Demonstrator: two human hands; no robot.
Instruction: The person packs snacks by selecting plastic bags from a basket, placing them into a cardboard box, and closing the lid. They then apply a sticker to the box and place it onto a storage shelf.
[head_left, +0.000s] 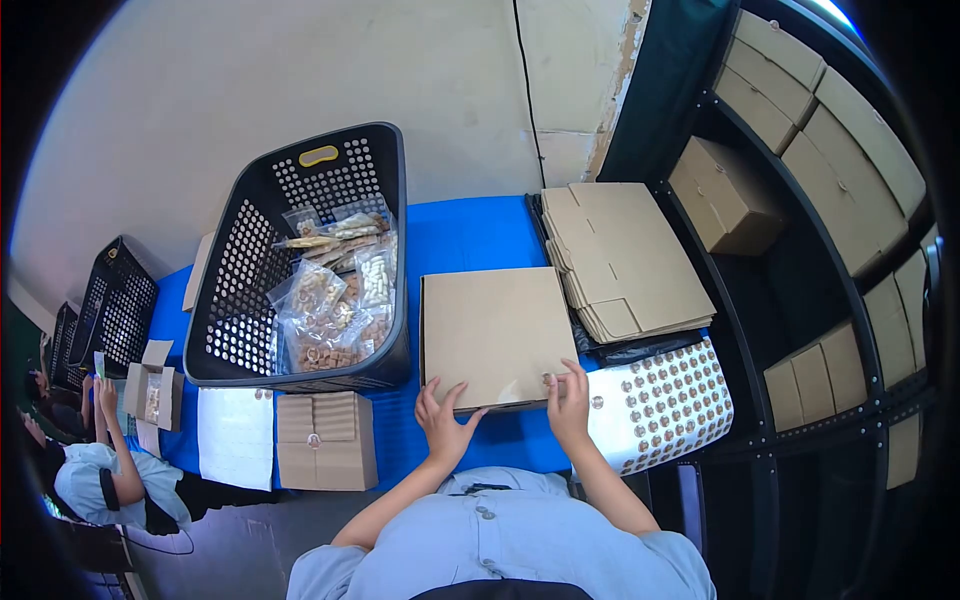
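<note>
A closed brown cardboard box [495,330] lies flat right in front of me. My left hand [446,420] touches its near left corner, fingers spread and thumb by the front edge. At the near right corner, my right hand [568,405] pinches what looks like a small round sticker [549,380] between thumb and fingers. A shiny patch shows on the lid near its front edge. To the right, a sheet of round stickers [665,405] partly extends beneath my right forearm.
A black perforated basket [225,290] with bagged pieces stands left. Flattened cartons [630,250] are stacked right. A sealed box [325,440] and white sheets [235,435] lie front left. Shelves [795,425] hold boxes at far right. Another person [120,480] works at far left.
</note>
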